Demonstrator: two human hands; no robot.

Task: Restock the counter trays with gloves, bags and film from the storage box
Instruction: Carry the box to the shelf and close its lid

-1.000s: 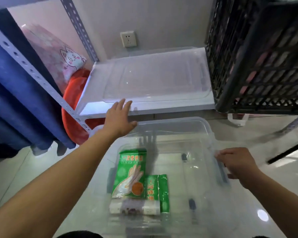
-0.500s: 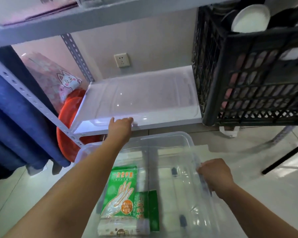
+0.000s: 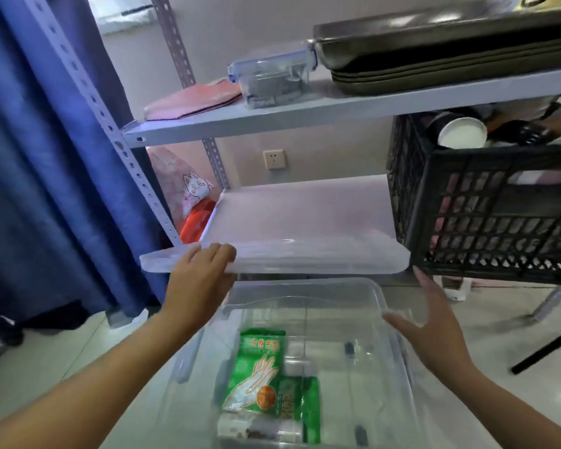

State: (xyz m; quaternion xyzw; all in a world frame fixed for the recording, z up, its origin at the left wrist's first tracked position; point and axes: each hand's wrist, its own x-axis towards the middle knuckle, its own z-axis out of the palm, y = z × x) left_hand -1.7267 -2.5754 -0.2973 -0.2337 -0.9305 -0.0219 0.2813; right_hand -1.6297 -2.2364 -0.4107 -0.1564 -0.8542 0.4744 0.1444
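the left hand (image 3: 201, 273) has the flat clear plastic lid (image 3: 321, 259) in its grip, just above the clear plastic storage box (image 3: 305, 283); the right hand (image 3: 434, 328) hovers over the box's right rim, grip wide. a green glove packet (image 3: 256, 367) lies inside the box.

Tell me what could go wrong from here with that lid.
Only the left hand grips the clear lid, at its left end; the right hand is open and off it, so the lid may sag or slip onto the storage box below.
The lid's right end sits close to the black crate and may catch on it.
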